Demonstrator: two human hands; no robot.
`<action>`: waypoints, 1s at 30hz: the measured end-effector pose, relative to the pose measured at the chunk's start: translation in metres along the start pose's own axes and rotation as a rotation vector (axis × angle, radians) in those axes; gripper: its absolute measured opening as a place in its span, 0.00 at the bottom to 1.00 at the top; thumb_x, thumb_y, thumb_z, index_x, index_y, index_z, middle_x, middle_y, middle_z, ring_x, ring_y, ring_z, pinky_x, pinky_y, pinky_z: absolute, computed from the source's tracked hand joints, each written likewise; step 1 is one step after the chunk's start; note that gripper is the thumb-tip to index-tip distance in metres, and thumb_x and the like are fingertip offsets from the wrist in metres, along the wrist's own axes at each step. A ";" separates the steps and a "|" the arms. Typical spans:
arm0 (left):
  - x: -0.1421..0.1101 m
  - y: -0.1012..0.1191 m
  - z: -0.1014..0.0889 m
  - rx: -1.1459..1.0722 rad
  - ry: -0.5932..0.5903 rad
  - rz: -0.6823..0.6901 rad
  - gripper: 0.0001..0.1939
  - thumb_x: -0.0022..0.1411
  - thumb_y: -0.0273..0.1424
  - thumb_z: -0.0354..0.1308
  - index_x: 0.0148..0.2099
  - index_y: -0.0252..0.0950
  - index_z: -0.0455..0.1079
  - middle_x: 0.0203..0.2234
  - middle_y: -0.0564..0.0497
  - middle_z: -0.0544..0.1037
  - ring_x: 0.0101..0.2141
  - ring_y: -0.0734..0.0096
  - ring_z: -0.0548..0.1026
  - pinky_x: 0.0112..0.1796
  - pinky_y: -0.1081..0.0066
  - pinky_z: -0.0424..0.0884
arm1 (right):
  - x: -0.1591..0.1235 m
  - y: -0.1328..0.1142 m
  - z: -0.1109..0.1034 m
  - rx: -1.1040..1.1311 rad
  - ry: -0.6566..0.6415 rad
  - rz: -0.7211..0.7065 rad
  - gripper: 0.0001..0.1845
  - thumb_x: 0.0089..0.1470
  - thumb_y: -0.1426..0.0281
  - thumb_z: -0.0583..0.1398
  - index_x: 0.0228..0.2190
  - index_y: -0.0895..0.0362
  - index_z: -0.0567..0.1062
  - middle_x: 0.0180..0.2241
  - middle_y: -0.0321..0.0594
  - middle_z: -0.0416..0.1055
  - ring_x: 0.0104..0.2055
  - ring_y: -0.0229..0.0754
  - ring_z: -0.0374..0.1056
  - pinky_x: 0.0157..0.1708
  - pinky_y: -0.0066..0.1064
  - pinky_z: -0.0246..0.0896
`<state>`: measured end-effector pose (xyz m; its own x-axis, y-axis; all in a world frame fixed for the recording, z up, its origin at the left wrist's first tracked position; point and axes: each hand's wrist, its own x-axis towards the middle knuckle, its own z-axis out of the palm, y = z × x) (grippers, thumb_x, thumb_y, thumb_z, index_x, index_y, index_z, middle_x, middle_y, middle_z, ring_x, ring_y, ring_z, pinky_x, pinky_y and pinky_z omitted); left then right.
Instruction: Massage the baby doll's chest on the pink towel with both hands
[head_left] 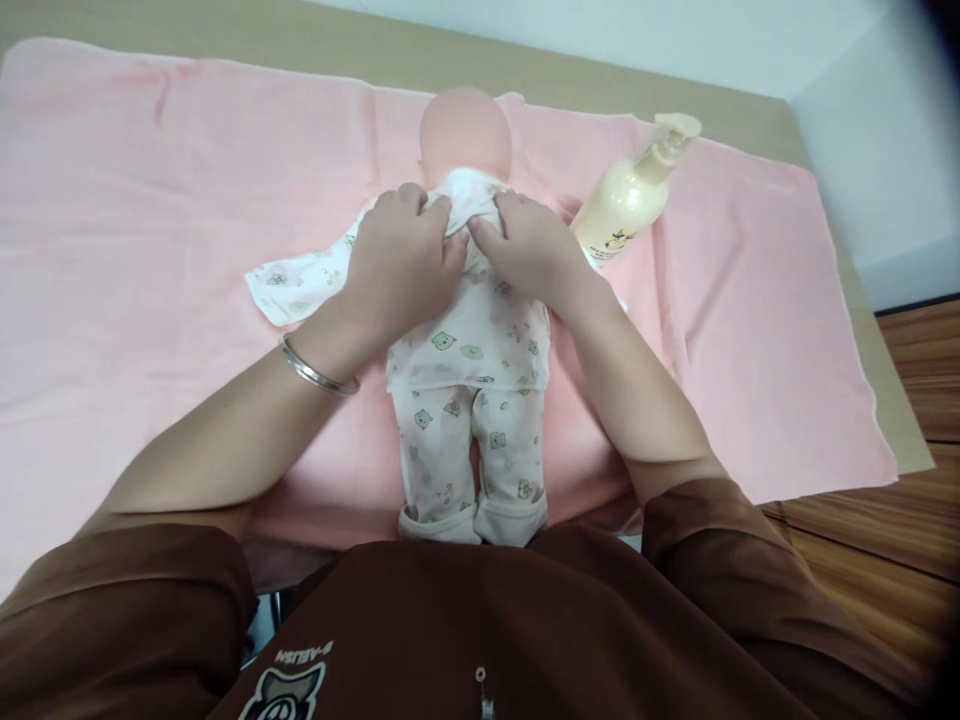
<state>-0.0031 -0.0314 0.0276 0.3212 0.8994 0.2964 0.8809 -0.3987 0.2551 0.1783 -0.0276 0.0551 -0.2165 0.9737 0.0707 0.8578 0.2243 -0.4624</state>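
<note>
A baby doll (466, 130) lies on a pink blanket, its bald head away from me and its legs toward me. It wears a white printed baby shirt (469, 345) and matching baby pants (439, 450) with turned-up cuffs. My left hand (409, 255) and my right hand (529, 245) meet at the upper part of the shirt, just below the head. Both have their fingers closed on the bunched cloth there, thumbs near each other. One shirt sleeve spreads flat to the left. The right sleeve is mostly hidden behind my right hand and forearm.
A cream pump bottle (622, 205) lies tilted on the pink blanket (757, 300), right of the doll and close to my right hand. The blanket covers most of the table (600, 85). A white wall stands behind it, and wooden flooring (885, 540) shows at the right.
</note>
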 end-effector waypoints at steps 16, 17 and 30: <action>0.024 -0.031 0.016 -0.211 -0.045 -0.079 0.16 0.74 0.44 0.43 0.44 0.43 0.68 0.38 0.41 0.72 0.48 0.43 0.72 0.52 0.46 0.70 | -0.027 -0.038 0.014 -0.226 0.066 -0.034 0.24 0.71 0.65 0.42 0.49 0.59 0.73 0.56 0.56 0.73 0.62 0.57 0.67 0.62 0.48 0.65; 0.021 -0.027 0.014 -0.176 -0.037 -0.065 0.17 0.73 0.44 0.42 0.46 0.42 0.68 0.39 0.40 0.72 0.48 0.43 0.72 0.51 0.46 0.70 | -0.022 -0.033 0.012 -0.193 0.054 0.000 0.22 0.71 0.65 0.42 0.46 0.57 0.74 0.55 0.54 0.73 0.60 0.56 0.69 0.59 0.47 0.67; 0.018 -0.022 0.015 -0.228 -0.010 0.026 0.16 0.72 0.46 0.45 0.40 0.43 0.66 0.40 0.39 0.70 0.50 0.39 0.70 0.55 0.41 0.69 | -0.021 -0.026 0.009 -0.294 0.030 -0.056 0.31 0.73 0.62 0.41 0.59 0.70 0.69 0.59 0.62 0.71 0.62 0.61 0.67 0.66 0.49 0.62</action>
<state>-0.0111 -0.0036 0.0142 0.3472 0.8896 0.2967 0.7715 -0.4508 0.4489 0.1563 -0.0542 0.0576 -0.2569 0.9593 0.1169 0.9441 0.2750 -0.1821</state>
